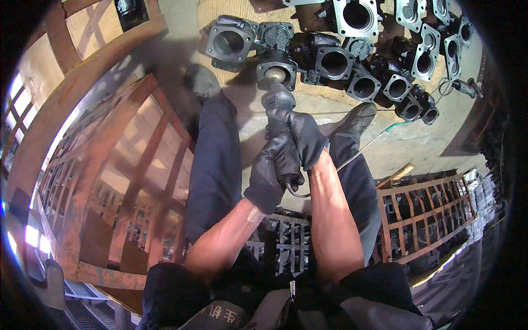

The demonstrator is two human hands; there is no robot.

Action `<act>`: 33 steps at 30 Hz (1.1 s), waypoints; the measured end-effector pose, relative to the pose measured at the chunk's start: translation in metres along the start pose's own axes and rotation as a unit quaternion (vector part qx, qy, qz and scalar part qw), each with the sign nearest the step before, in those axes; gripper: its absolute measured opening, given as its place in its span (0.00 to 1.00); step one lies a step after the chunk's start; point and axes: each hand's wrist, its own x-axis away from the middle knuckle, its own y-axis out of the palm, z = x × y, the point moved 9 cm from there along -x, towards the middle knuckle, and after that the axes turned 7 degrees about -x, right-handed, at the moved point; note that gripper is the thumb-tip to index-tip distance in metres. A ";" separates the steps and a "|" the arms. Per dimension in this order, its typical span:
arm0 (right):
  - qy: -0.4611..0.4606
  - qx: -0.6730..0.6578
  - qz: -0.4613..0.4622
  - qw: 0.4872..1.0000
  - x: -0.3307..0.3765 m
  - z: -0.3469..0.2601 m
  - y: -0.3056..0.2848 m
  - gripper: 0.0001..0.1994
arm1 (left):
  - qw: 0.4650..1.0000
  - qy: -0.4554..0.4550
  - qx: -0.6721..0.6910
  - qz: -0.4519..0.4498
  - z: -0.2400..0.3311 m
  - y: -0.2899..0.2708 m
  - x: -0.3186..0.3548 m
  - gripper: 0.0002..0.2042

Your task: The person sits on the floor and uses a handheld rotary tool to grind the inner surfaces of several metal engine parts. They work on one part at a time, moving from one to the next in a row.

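Both gloved hands grip one grey power tool (279,99): right hand (301,135) nearer its head, left hand (273,173) just behind. Tool tip touches a black metal casting (276,68). More castings (357,82) lie beside it, on cardboard (319,91). Wooden crate (126,165) stands well left of the tool.

I see my left grip (270,170) and my right grip (300,135) each in a black glove, matte and creased, cuffs ending at the wrists; forearms bare above them, sleeves pushed up to dark bunched cloth at six o'clock; dark navy trousers (214,165) run toward twelve o'clock; dusty grey-black shoes (201,82) at their ends; pale characters mark the dark top at the bottom edge.
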 end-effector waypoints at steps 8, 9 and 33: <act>0.123 -0.136 0.049 0.982 0.029 0.008 0.011 0.18 | 0.997 -0.033 0.061 0.016 -0.017 -0.008 0.018 0.13; 0.069 -0.082 0.027 0.994 0.024 0.004 0.009 0.18 | 0.997 -0.039 0.061 0.010 -0.018 -0.009 0.018 0.13; -0.103 0.034 -0.034 0.994 0.004 0.014 0.004 0.16 | 0.998 -0.021 0.051 0.021 -0.014 -0.014 0.016 0.14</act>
